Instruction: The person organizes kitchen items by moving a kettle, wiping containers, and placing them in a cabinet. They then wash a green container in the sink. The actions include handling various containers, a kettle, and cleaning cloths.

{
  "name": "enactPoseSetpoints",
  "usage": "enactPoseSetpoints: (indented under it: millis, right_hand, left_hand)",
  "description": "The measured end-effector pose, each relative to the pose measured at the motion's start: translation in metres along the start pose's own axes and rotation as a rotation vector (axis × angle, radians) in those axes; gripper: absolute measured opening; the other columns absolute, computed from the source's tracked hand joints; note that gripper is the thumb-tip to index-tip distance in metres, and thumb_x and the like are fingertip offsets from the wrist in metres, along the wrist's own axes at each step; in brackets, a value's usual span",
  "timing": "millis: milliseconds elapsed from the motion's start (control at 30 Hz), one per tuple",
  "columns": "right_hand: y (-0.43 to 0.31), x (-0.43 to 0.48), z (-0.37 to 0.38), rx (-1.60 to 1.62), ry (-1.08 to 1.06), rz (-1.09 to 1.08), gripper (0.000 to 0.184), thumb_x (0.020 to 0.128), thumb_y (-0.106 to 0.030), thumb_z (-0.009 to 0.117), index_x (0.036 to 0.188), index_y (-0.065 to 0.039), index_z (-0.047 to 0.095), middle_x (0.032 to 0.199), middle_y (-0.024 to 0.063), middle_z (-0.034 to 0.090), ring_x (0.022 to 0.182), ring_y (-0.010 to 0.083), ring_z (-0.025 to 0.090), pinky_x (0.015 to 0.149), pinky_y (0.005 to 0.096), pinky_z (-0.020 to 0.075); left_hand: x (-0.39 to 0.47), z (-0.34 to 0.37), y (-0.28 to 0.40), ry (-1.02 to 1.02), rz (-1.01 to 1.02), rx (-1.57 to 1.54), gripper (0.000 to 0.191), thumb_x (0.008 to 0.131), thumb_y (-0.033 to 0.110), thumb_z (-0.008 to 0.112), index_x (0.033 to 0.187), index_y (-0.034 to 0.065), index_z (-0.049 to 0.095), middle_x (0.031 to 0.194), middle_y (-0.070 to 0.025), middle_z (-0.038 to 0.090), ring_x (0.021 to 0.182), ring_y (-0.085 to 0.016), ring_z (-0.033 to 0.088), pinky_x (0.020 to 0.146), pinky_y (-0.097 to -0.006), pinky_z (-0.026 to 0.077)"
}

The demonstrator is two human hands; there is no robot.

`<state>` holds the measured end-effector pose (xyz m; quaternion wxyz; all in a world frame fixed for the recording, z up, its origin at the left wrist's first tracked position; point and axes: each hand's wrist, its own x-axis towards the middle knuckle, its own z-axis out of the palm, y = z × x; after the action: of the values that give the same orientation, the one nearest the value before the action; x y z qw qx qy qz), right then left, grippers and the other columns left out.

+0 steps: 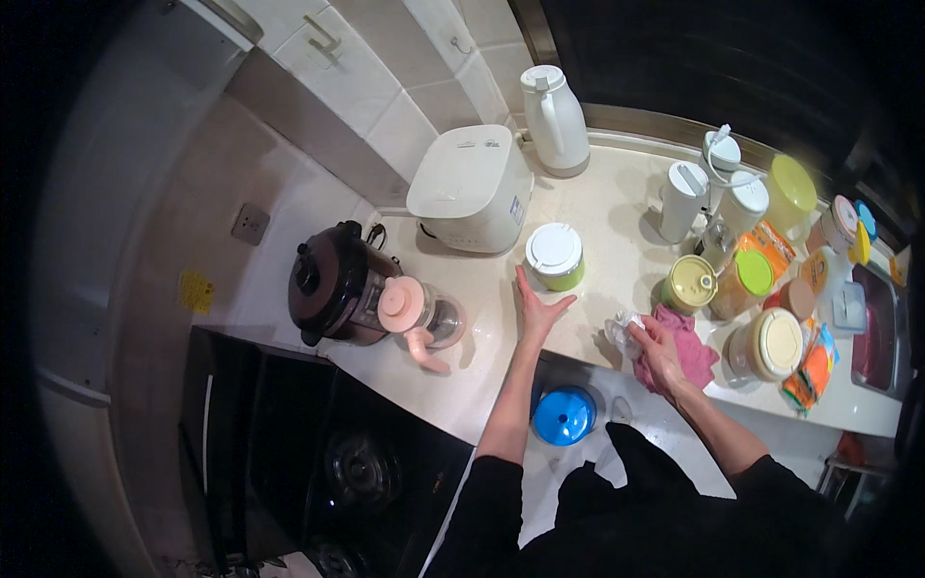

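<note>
My left hand (540, 312) is spread at the counter, its fingers apart just below a green container with a white lid (555, 254); whether it touches the container I cannot tell. My right hand (659, 352) grips a crumpled piece of clear plastic or white tissue (623, 334) near the counter's front edge. Beneath and beside that hand lies a pink cloth (692, 347). Behind the cloth stands a jar with a yellowish lid (691, 283).
To the left are a pink-lidded glass pitcher (442, 322), an electric pressure cooker (340, 282) and a gas hob (361, 466). A white appliance (470, 191) and jug (556, 123) stand behind. Several jars, bottles and packets crowd the right, beside the sink (876, 332).
</note>
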<state>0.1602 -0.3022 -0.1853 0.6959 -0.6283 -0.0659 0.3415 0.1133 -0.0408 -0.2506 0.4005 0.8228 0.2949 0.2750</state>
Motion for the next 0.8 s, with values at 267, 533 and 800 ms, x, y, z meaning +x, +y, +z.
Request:
enactPoseSetpoints:
  millis: [267,533,800]
  right_hand:
    - [-0.047,0.093,0.021,-0.210,0.060,-0.323,0.037,0.101,-0.021,0.060,0.130,0.000,0.056,0.117,0.0061,0.063,0.105,0.0134,0.058,0.090,0.0262,0.0455]
    - [-0.038,0.174,0.056,-0.612,0.035,-0.723,0.032,0.099,-0.013,0.056,0.125,0.006,0.058,0.133,0.0254,0.055,0.122,0.0391,0.054,0.100,0.0390,0.0471]
    - [-0.064,0.089,0.057,-0.471,-0.067,-0.661,0.023,0.097,-0.012,0.060,0.110,0.006,0.066,0.128,0.0200,0.060,0.109,0.0355,0.062,0.089,0.0389,0.0520]
  left_hand:
    - [0.050,0.031,-0.021,-0.030,0.017,-0.233,0.135,0.052,0.022,0.099,0.153,-0.0007,0.013,0.151,-0.0232,0.033,0.139,-0.037,0.038,0.115,-0.0448,0.036]
    - [0.041,0.033,0.024,0.012,0.001,-0.119,0.117,0.055,0.018,0.096,0.146,0.0022,0.025,0.142,-0.0211,0.042,0.130,-0.034,0.048,0.108,-0.0452,0.043]
    - [-0.024,-0.008,0.067,0.005,0.053,-0.320,0.115,0.059,0.013,0.094,0.147,0.0014,0.021,0.142,-0.0205,0.039,0.131,-0.034,0.046,0.109,-0.0454,0.042]
